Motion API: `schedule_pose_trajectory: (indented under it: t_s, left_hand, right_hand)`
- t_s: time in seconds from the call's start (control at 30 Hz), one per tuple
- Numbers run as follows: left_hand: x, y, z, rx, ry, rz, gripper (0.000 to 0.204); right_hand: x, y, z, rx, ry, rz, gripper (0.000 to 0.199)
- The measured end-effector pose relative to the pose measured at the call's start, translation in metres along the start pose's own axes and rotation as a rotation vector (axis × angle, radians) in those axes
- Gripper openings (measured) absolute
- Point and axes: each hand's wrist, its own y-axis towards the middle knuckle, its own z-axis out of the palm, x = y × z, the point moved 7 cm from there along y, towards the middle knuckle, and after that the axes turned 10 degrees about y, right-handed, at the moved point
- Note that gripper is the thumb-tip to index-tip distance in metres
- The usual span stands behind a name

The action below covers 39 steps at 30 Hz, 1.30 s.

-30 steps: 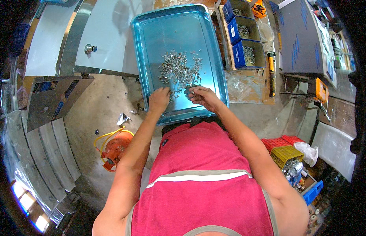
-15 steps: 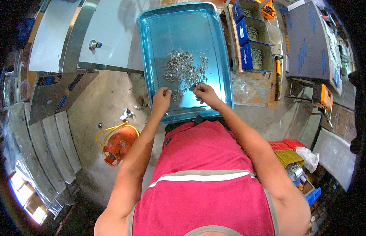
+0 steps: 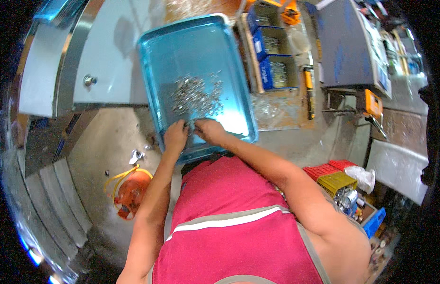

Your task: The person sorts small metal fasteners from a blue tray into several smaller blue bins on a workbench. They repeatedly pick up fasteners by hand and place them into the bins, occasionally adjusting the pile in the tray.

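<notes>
A blue, shallow rectangular tray [image 3: 182,47] lies in front of me, with its near edge at my lap. Loose on its floor is a pile of small silvery metal fasteners [image 3: 194,94], too small to tell whether screws or rivets. Over the tray's near part, just below the pile, my left hand [image 3: 175,136] has its fingers pinched together. My right hand [image 3: 210,131] is close beside it, fingers also closed, the two fingertips almost meeting. Whatever sits between the fingers is too small and blurred to make out.
Right of the tray, several blue bins [image 3: 278,71] hold small parts. A yellow-and-black tool [image 3: 309,92] lies beside them. An orange gas cylinder [image 3: 134,191] with a yellow hose stands on the floor at left. Red and yellow crates [image 3: 337,183] are at right.
My hands have come together from apart; the right one moved in towards the left over the tray's near part. The whole view has shifted, so the tray appears further left and lower.
</notes>
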Motion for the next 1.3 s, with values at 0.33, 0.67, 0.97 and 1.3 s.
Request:
schedule_pose_trajectory:
  t_s: [0.33,0.67,0.97,1.3]
  left_hand:
    - [-0.017,0.003,-0.037,0.186,-0.102,0.081,0.025]
    - [-0.239,0.176,-0.169,-0.162,-0.585,0.355,0.026]
    - [-0.319,0.291,-0.151,0.171,-0.956,0.061,0.027]
    - [-0.320,0.130,-0.146,0.300,-1.203,0.149,0.031]
  right_hand:
    - [-0.018,-0.080,-0.116,-0.402,0.622,0.191,0.033]
    - [-0.050,-0.130,-0.188,-0.621,0.869,0.252,0.024]
    - [-0.054,-0.169,-0.233,-0.596,1.551,0.292,0.021]
    - [-0.029,-0.148,-0.332,-0.515,2.244,-0.252,0.025]
